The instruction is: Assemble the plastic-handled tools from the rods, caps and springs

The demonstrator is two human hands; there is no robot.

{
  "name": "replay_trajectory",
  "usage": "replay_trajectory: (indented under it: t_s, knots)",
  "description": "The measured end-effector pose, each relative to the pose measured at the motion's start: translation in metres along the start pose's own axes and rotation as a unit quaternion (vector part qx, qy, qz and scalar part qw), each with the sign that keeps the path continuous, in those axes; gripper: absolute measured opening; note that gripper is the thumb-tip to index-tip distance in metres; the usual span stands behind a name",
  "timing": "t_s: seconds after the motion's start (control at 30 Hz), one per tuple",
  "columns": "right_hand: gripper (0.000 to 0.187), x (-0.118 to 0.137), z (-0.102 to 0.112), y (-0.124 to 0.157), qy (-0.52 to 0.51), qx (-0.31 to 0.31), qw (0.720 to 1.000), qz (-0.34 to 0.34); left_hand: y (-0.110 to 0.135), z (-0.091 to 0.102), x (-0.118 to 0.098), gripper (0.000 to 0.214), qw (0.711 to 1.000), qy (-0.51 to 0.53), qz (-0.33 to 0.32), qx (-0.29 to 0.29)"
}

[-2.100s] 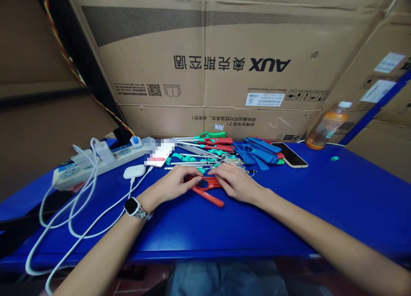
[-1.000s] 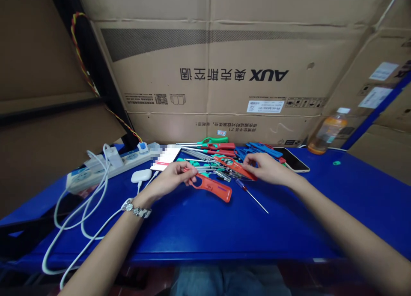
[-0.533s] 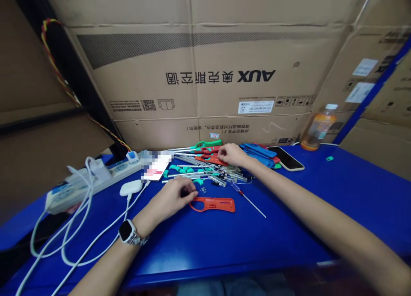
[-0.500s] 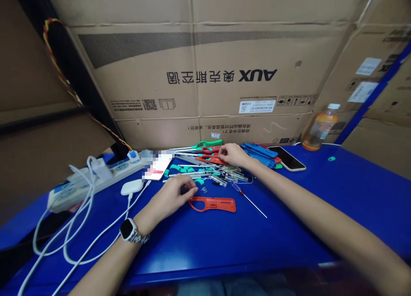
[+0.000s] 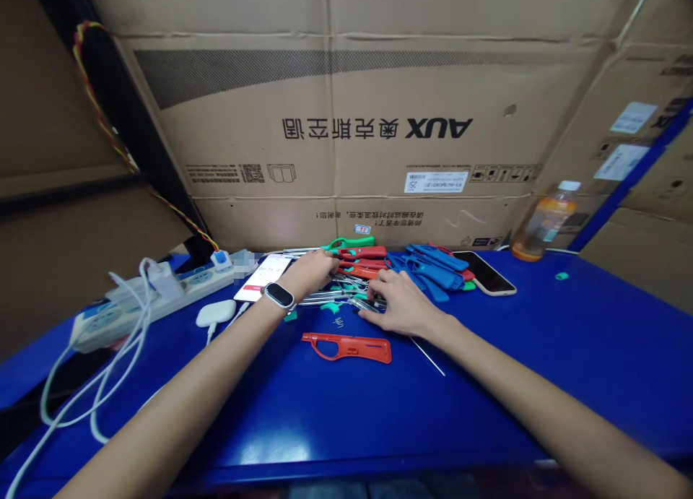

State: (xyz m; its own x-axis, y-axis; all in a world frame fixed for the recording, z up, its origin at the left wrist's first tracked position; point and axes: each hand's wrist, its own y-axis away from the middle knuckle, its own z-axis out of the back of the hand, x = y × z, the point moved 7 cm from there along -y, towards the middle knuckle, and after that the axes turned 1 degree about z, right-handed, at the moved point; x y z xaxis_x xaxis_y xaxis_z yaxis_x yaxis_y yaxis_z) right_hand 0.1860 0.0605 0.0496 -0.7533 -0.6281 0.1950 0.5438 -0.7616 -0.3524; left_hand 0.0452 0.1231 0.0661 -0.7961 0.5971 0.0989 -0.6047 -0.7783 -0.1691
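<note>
My left hand (image 5: 311, 269) reaches into the pile of long-nosed gas lighter parts, fingers curled down beside the red lighters (image 5: 364, 253); what its fingertips hold is hidden. Over the pile's right side is my right hand (image 5: 403, 302), thumb and fingers bent but apart, close to the clear fuel tubes (image 5: 364, 307). In front of both hands lies a red half-shell of a lighter handle (image 5: 368, 349). A screwdriver (image 5: 429, 357) shows only its shaft below my right wrist. Green triggers (image 5: 331, 307) and tiny springs (image 5: 338, 322) lie near the metal tubes (image 5: 325, 297).
Blue handle shells (image 5: 427, 269) are stacked right of the pile, beside a black-screened phone (image 5: 486, 274). A lit phone (image 5: 265, 275), a white earphone case (image 5: 215, 313) and a power strip (image 5: 189, 288) with cables are left. A drink bottle (image 5: 544, 221) stands before the cardboard (image 5: 373, 87).
My left hand has moved up and away from the red half-shell to the pile. My right hand has come back from the red lighters toward the clear tubes, covering the screwdriver's handle.
</note>
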Motion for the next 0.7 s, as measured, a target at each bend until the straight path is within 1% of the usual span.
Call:
replay_trajectory:
  t_s: [0.1, 0.17, 0.23, 0.33, 0.4, 0.47, 0.53, 0.57, 0.6, 0.67, 0.7]
  knots:
    - [0.027, 0.001, -0.003, 0.000, -0.005, 0.006, 1.000, 0.000, 0.005, 0.004, -0.003, 0.016, 1.000, -0.003, -0.020, -0.007]
    - [0.021, -0.001, -0.004, -0.001, -0.019, -0.001, 1.000, -0.005, 0.011, 0.011, -0.004, 0.014, 0.999, -0.013, -0.023, -0.034]
    - [0.013, -0.004, -0.001, -0.001, -0.041, -0.023, 0.999, -0.013, 0.019, 0.019, -0.007, 0.011, 0.997, -0.010, -0.032, -0.068]
    - [0.009, -0.008, 0.009, -0.001, -0.092, -0.082, 0.992, -0.030, 0.031, 0.030, -0.015, 0.010, 0.989, 0.056, -0.072, -0.118]
    - [0.014, -0.008, 0.019, -0.001, -0.116, -0.142, 0.982, -0.040, 0.038, 0.037, -0.022, 0.012, 0.976, 0.110, -0.095, -0.162]
    - [0.028, -0.003, 0.027, -0.001, -0.120, -0.190, 0.974, -0.039, 0.045, 0.043, -0.028, 0.013, 0.962, 0.147, -0.104, -0.206]
    - [0.043, 0.005, 0.028, -0.003, -0.119, -0.202, 0.972, -0.023, 0.051, 0.047, -0.033, 0.015, 0.952, 0.170, -0.104, -0.234]
    - [0.045, 0.009, 0.026, -0.005, -0.122, -0.199, 0.972, -0.013, 0.053, 0.049, -0.036, 0.015, 0.949, 0.176, -0.104, -0.240]
    - [0.039, 0.011, 0.024, -0.006, -0.129, -0.194, 0.973, -0.004, 0.055, 0.049, -0.038, 0.016, 0.947, 0.181, -0.102, -0.244]
    - [0.017, 0.014, 0.019, -0.009, -0.154, -0.190, 0.970, 0.007, 0.059, 0.051, -0.040, 0.017, 0.943, 0.199, -0.097, -0.250]
    - [0.009, 0.013, 0.018, -0.009, -0.175, -0.192, 0.966, 0.010, 0.061, 0.052, -0.041, 0.018, 0.939, 0.212, -0.093, -0.254]
